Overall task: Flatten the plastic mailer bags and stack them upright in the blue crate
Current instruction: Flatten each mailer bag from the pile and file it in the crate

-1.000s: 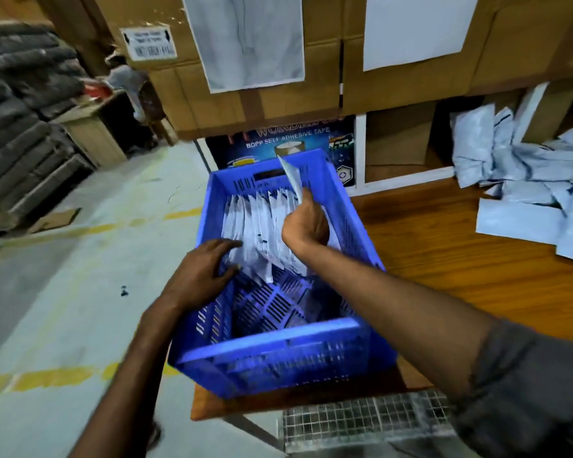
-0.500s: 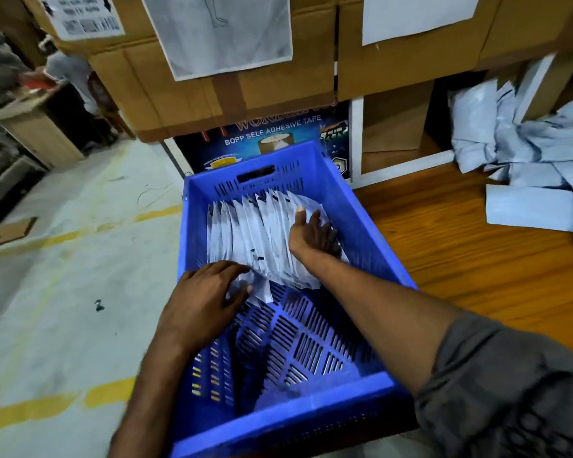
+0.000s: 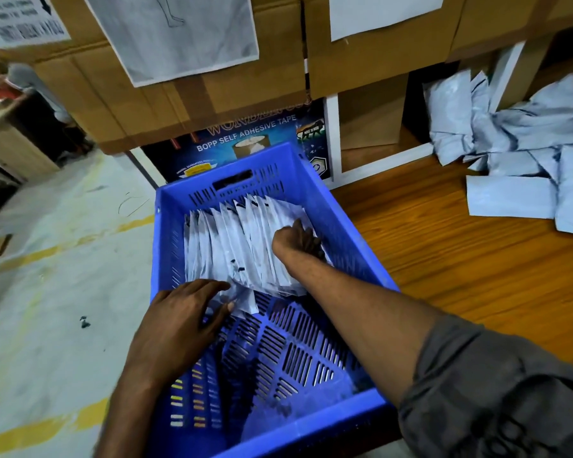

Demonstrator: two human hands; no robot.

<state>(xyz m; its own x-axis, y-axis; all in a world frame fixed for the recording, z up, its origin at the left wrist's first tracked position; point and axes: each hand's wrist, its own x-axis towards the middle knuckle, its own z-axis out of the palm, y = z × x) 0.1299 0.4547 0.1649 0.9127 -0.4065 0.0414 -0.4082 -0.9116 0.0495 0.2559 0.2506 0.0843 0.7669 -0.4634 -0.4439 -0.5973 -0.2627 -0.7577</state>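
- The raised mailer (image 3: 286,211) has joined the row (image 3: 232,246), upright at the blue crate's (image 3: 192,196) far end; one more stacked;
- right hand (image 3: 295,241) tucks it down, grip unclear; left hand (image 3: 179,312), fingers flat, braces the row.

Left hand (image 3: 179,320) flat, right hand (image 3: 295,241) forward.
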